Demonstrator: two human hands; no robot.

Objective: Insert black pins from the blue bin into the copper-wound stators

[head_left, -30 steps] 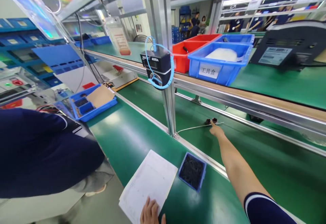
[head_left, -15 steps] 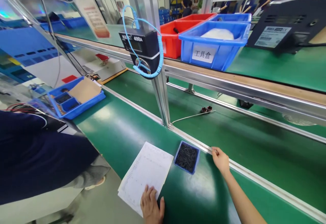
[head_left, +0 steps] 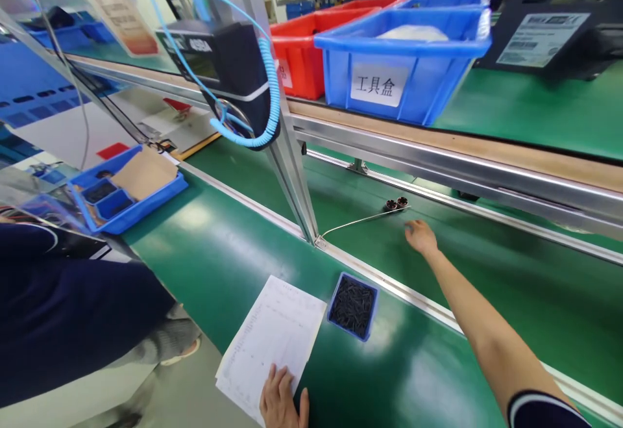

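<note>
My left hand (head_left: pixel 281 402) lies on the lower right corner of the printed sheets of paper (head_left: pixel 272 343), its fingers outstretched. Beyond the metal rail, my right hand (head_left: pixel 421 238) reaches over the rear green surface with its fingers curled; whatever may be in them is hidden. Just past those fingertips, to the left, are two small round dark pieces with coppery edges (head_left: pixel 396 204), side by side. A thin pale rod or cord (head_left: pixel 360 222) runs from the upright post to them. To the right of the paper sits a small blue tray (head_left: pixel 371 327) full of short black pieces.
A metal rail (head_left: pixel 384 280) divides the green bench, and an upright post (head_left: pixel 292 188) rises from it. Overhead, a shelf holds a blue bin (head_left: pixel 335 84) and red bin (head_left: pixel 299 58). A black device with coiled blue cord (head_left: pixel 275 90) hangs there. At left are a divided blue tray (head_left: pixel 146 210) and another person (head_left: pixel 73 324).
My right hand has moved forward from the rail to beside the round pieces. My left hand still rests on the paper. The view has shifted slightly.
</note>
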